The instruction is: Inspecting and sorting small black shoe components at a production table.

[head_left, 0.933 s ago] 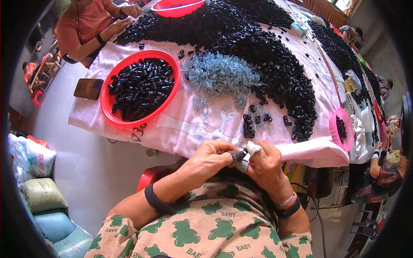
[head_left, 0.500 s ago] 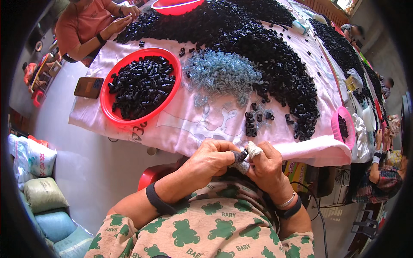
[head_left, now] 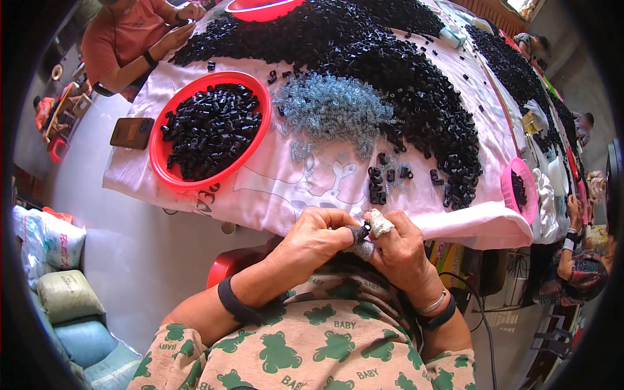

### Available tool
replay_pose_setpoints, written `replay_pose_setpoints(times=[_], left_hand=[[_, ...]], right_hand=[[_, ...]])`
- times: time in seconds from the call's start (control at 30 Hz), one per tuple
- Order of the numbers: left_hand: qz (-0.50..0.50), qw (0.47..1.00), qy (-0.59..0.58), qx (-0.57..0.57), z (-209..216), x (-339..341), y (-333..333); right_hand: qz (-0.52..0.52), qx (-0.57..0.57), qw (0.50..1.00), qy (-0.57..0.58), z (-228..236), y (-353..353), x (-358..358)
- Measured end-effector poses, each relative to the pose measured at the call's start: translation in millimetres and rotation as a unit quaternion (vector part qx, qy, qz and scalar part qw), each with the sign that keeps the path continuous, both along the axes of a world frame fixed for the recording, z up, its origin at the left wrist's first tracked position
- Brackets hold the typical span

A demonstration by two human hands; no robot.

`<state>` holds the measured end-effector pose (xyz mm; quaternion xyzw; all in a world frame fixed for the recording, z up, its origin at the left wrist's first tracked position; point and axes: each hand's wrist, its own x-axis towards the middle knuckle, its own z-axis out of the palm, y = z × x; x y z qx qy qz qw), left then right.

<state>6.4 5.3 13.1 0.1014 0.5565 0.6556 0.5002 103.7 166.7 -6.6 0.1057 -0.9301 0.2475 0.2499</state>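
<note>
My left hand (head_left: pixel 320 234) and my right hand (head_left: pixel 402 248) meet in front of my lap, at the table's near edge. Both are closed, their fingertips pinched together around a small black plastic part (head_left: pixel 366 227), mostly hidden by the fingers. Dark and grey wraps cover some fingertips, and a whitish wrap (head_left: pixel 379 223) covers a finger of the right hand. Just beyond, a few black plastic parts (head_left: pixel 377 186) lie on the pink cloth (head_left: pixel 273 211). Behind them is a heap of clear bluish coil springs (head_left: pixel 335 110), beside a large pile of black parts (head_left: pixel 432 110).
A red basin (head_left: pixel 265 130) full of black parts stands at the left, with a phone (head_left: pixel 132 133) beside it. At the right edge sits a pink basket (head_left: pixel 507 185). Across the table a person (head_left: pixel 127 42) works; stuffed sacks (head_left: pixel 68 296) lie on the floor.
Both hands stay pinched together at the same place, with only slight finger movement. The view has shifted a little. The person across the table has moved their hands slightly.
</note>
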Motion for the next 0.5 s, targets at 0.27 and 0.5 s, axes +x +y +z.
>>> replay_pose_setpoints(times=[0.27,0.5], left_hand=[[0.018,0.998,0.059,0.005,-7,4,2],[0.034,0.999,-0.008,0.009,-1,3,3]], right_hand=[[-0.013,0.034,0.999,0.001,-4,-4,0],[-0.015,-0.016,0.999,-0.028,-9,-1,-1]])
